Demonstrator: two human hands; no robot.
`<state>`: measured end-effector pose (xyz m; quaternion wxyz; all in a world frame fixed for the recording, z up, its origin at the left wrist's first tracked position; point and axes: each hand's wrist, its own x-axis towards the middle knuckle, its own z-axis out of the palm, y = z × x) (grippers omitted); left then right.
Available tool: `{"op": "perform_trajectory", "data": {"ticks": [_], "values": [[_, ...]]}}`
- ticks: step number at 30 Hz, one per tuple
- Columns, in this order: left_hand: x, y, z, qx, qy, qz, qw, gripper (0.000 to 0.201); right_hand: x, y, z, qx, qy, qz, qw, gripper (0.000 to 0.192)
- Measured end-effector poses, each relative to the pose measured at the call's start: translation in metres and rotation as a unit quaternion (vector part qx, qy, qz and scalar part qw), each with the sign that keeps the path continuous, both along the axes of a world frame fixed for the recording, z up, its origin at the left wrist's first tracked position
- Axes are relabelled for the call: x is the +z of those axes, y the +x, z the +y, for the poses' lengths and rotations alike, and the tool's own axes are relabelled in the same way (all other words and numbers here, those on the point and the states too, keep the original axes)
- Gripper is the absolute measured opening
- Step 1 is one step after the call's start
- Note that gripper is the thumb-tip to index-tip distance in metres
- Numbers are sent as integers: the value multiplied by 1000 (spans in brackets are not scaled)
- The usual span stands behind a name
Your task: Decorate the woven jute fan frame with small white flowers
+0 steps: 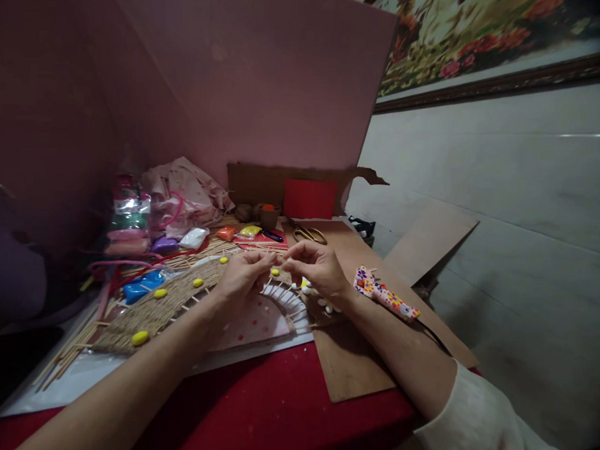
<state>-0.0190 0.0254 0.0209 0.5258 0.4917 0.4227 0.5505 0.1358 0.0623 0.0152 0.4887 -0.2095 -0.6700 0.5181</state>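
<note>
A fan-shaped piece of brown twine woven over thin sticks point(179, 293) lies in front of me, with several yellow clay dots point(160, 293) on it. Above its upper edge, my left hand point(246, 275) and my right hand point(318, 270) are close together. Fingertips and thumb are pinched on both; anything between them is too small to make out. Under the right hand sit white petal-like pieces point(328, 307), one near a yellow centre. Pale pink fabric with red spots point(250, 325) fills the fan's inner part.
Bags of coloured clay point(143, 286) and a crumpled pink cloth point(187, 191) lie at left. Gold-handled scissors point(309, 234) rest on brown board point(354, 378). A flower-patterned glue gun point(383, 293) lies beside my right forearm. Red cloth point(269, 394) covers the table's front.
</note>
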Motion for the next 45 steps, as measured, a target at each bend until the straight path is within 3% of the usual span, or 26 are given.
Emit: {"op": "perform_trajectory", "data": {"ticks": [2, 5, 8, 11, 15, 22, 27, 32, 36, 45], "values": [[0, 1, -1, -20, 8, 7, 1000, 39, -2, -1, -2, -50, 93, -38, 994, 14], [0, 4, -3, -67, -13, -9, 998, 44, -2, -1, -4, -130, 243, -85, 958, 5], [0, 5, -4, -104, -48, -29, 993, 40, 0, 0, -6, -157, 287, -107, 939, 2], [1, 3, -4, -102, -65, -48, 991, 33, 0, 1, -6, -133, 269, -110, 948, 4], [3, -2, -1, -66, -50, -86, 993, 24, 0, 3, -4, -125, 216, -88, 964, 35], [4, -5, 0, -65, -28, -110, 991, 20, -1, 3, -4, -145, 260, -109, 948, 12], [4, -5, -1, -78, -49, -120, 988, 28, 0, 4, -4, -189, 234, -76, 951, 19], [1, -5, 2, -64, -51, -117, 990, 38, 1, 7, -1, -221, 153, -37, 962, 30], [-2, -6, 3, -49, -44, -115, 991, 27, -1, 9, 4, -236, 123, -14, 964, 33], [-1, -4, 3, -18, -42, -83, 995, 31, 2, 8, 3, -230, 97, 22, 968, 34]]}}
